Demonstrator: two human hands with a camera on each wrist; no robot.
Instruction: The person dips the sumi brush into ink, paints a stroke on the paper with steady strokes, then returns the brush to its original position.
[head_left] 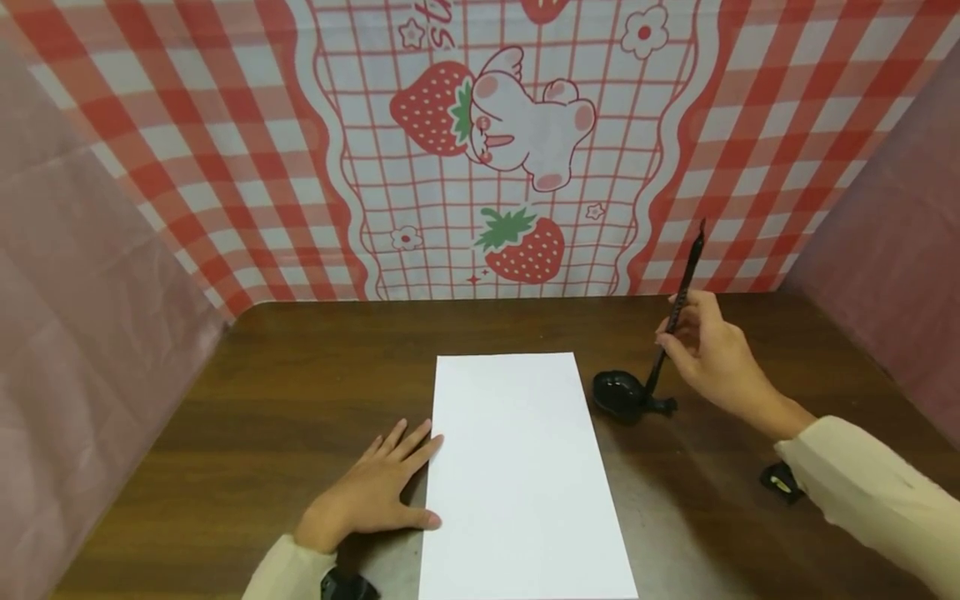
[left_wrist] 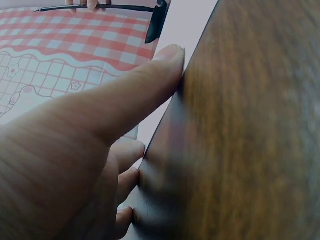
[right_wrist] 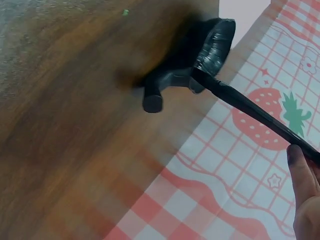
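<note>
— Which way is the brush pointing?
— Nearly upright, leaning right at the top; its tip is dipping into the ink dish (right of the paper).
— Fingers?
— The right hand is pinching the brush; the left hand is lying spread on the surface.

Head overhead; 2 wrists near table

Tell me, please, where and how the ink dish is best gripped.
Probably by its stubby handle, coming from the right. The handle juts right from the ink dish, while the brush in the right hand dips into the bowl and the paper lies left.
</note>
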